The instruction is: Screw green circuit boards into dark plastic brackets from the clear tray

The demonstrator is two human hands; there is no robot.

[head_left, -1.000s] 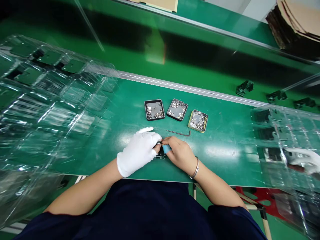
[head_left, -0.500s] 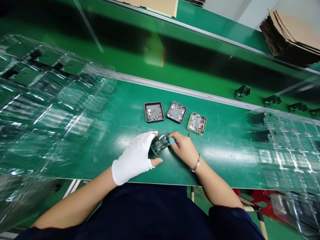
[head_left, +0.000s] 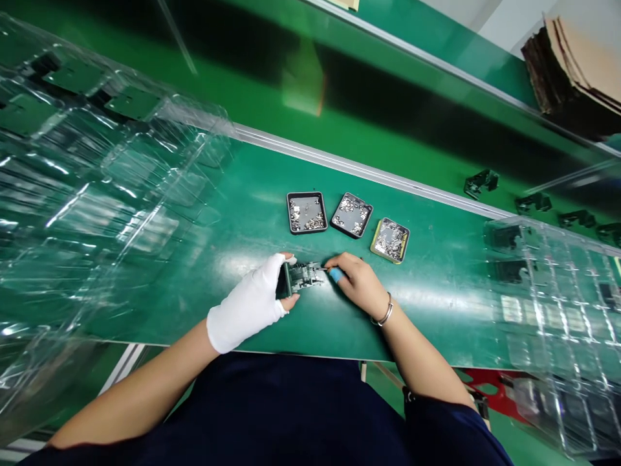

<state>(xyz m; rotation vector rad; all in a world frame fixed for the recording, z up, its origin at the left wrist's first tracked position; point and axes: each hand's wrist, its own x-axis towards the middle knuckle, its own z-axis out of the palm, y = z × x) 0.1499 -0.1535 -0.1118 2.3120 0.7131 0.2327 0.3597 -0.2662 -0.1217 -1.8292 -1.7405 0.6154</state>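
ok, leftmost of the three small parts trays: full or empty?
Partly full: small metal parts line the left and near sides of that leftmost tray; its grey middle is mostly bare.

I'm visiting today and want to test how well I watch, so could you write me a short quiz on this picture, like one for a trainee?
1. What does the person's left hand hold?
2. True or false: the right hand wears a white glove.
3. How many small trays of metal bits lie on the green table beyond the hands?

Key:
1. A green part.
2. False: the white glove is on the left hand; the right hand is ungloved, with something blue around one finger.
3. Three.
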